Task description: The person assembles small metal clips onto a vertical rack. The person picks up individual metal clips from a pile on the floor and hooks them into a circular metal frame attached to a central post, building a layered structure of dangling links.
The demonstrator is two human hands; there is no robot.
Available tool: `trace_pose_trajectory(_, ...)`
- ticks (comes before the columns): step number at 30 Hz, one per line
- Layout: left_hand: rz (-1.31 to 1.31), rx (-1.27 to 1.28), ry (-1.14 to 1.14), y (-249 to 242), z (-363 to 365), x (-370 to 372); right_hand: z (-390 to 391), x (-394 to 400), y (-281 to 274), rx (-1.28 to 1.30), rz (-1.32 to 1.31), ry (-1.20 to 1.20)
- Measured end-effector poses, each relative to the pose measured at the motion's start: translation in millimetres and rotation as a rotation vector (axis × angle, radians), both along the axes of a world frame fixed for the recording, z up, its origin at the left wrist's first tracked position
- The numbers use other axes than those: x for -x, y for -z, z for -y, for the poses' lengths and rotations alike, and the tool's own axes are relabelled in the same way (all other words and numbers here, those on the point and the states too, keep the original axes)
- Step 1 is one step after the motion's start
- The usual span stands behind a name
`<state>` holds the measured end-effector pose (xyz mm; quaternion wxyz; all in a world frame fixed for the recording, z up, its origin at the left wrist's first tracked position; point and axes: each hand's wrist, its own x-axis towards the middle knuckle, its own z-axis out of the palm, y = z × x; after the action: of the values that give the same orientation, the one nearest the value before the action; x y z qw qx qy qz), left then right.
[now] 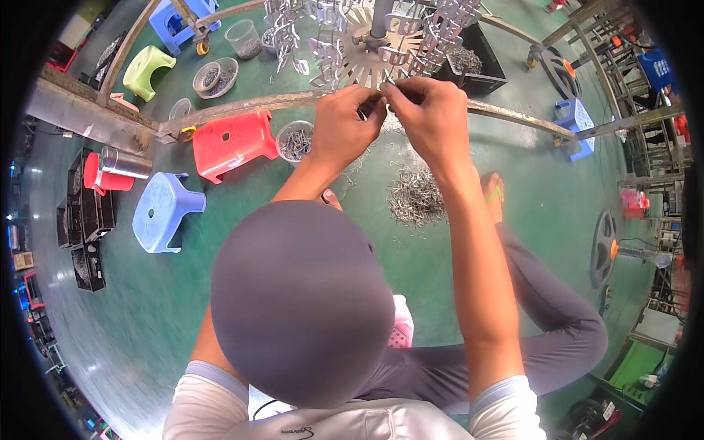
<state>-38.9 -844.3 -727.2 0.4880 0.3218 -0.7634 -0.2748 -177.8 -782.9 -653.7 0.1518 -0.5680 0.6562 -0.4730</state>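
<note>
My left hand (346, 123) and my right hand (431, 121) are raised close together, fingertips nearly meeting. Both have thumb and fingers pinched; whatever lies between them is too small or hidden to name. Just beyond the fingertips hang bent metal pieces (323, 55) in strings, around a round slotted metal disc (361, 45) on an upright post (380, 18). Under my forearms, a loose pile of small bent wire hooks (416, 196) lies on the green floor. Left of my left wrist stands a clear tub (295, 139) of similar metal bits.
A metal frame bar (242, 112) crosses in front of me. Nearby stand a red stool (233, 143), a blue stool (163, 213) and a green stool (149, 71). A black crate (484, 62) holds metal parts. My grey-covered knee (304, 301) fills the lower middle.
</note>
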Motion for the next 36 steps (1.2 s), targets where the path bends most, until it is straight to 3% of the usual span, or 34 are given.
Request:
trace_pose_trajectory(7, -0.057, -0.026, 0.014, 3, 3, 8, 25, 5, -9, -0.208, -0.126, 0.068)
trace_pose_trajectory(10, -0.041, -0.236, 0.011, 5, -1, 12, 29, 11, -13, -0.245, -0.097, 0.109)
trace_pose_trajectory(14, -0.356, -1.193, 0.187, 11, 7, 13, 36, 22, -14, -0.276, -0.089, 0.138)
trace_pose_trajectory(17, -0.848, -1.248, 0.376, 25, 23, 18, 34, 20, -26, -0.393, -0.024, 0.148)
trace_pose_trajectory(18, -0.871, -1.257, 0.417, 27, 29, 19, 34, 19, -31, -0.44, -0.001, 0.152)
trace_pose_trajectory(24, -0.859, -1.39, 0.398, 35, 55, 34, 33, 29, -27, -0.407, -0.18, 0.211)
trace_pose_trajectory(31, -0.752, -1.348, 0.381, 36, 53, 42, 29, 36, -21, -0.425, -0.197, 0.224)
trace_pose_trajectory(36, -0.848, -1.34, 0.439, 42, 51, 44, 29, 38, -18, -0.437, -0.142, 0.229)
